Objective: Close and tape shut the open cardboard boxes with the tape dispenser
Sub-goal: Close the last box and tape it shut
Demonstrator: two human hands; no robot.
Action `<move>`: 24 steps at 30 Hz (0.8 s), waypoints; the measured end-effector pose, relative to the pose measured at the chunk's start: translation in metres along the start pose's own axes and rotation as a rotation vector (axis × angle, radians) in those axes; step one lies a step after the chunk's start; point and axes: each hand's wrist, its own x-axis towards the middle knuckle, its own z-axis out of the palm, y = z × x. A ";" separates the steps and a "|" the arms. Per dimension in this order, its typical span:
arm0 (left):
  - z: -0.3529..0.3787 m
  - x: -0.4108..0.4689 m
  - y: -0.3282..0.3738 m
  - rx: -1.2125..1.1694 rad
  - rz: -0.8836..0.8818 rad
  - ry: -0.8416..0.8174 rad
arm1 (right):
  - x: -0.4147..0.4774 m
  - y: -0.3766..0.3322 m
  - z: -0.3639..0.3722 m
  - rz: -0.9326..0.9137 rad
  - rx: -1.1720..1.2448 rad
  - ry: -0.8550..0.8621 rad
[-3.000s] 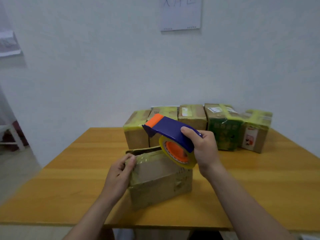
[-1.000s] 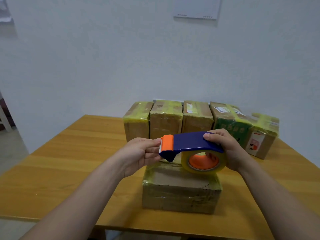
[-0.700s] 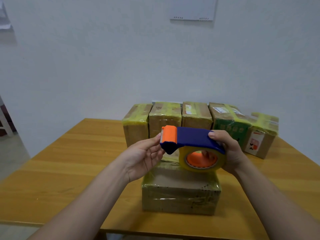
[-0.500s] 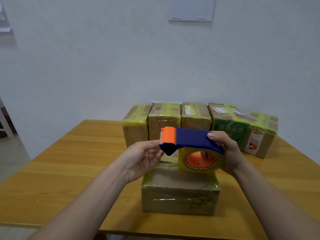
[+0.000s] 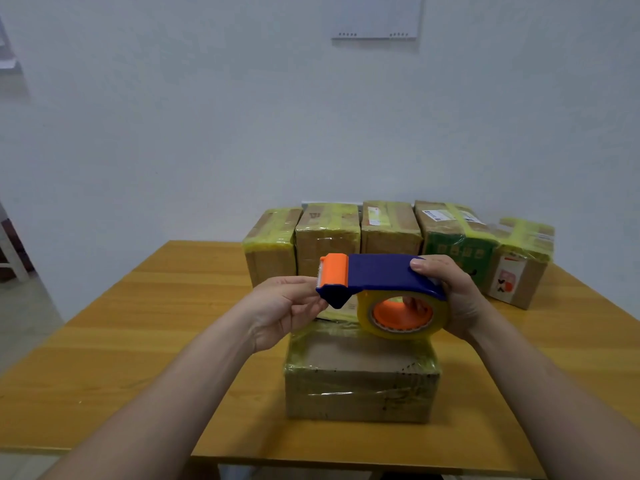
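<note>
Wooden counter (image 5: 173, 323), white wall behind. Right hand (image 5: 457, 299) wraps the tape dispenser (image 5: 381, 275) at its roll, above the box (image 5: 362, 386) near the front edge. Left hand (image 5: 284, 306) pinches at its orange nose, likely freeing the tape end. Taped boxes (image 5: 329, 237) line the back edge, set aside.

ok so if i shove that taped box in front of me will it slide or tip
The near box is wider than tall and sits flat on the table, so it would probably slide, not tip. Glossy tape covers its edges, so a grip might slip. The cardboard looks creased, so a side may give slightly.
</note>
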 end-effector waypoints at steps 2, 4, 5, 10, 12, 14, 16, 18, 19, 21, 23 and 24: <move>-0.001 0.002 0.001 0.012 0.015 0.040 | 0.000 -0.001 0.001 -0.002 -0.026 0.002; -0.002 0.004 0.001 0.068 0.032 0.079 | 0.000 -0.002 0.003 -0.002 -0.081 0.008; -0.002 0.006 0.001 0.104 0.046 0.101 | 0.000 -0.002 0.004 0.000 -0.107 0.011; -0.001 0.011 0.000 0.234 0.088 0.165 | -0.001 -0.012 0.006 -0.010 -0.182 0.007; -0.003 0.011 -0.002 0.249 0.075 0.150 | -0.002 -0.017 0.005 -0.010 -0.227 -0.003; -0.009 0.010 -0.002 0.257 0.080 0.152 | -0.005 -0.018 0.001 -0.004 -0.254 -0.001; -0.016 0.009 -0.002 0.266 0.096 0.173 | -0.009 -0.020 -0.005 0.007 -0.264 0.015; -0.019 0.006 -0.002 0.321 0.115 0.186 | -0.011 -0.021 -0.010 0.026 -0.279 0.014; -0.020 0.005 -0.002 0.355 0.129 0.189 | -0.010 -0.023 -0.011 0.031 -0.294 0.014; -0.020 0.004 -0.001 0.414 0.159 0.193 | -0.008 -0.028 -0.011 0.030 -0.323 0.011; -0.020 0.004 0.000 0.457 0.171 0.191 | -0.006 -0.031 -0.010 0.029 -0.351 0.007; -0.020 0.003 0.000 0.464 0.168 0.192 | -0.005 -0.033 -0.009 0.024 -0.359 0.003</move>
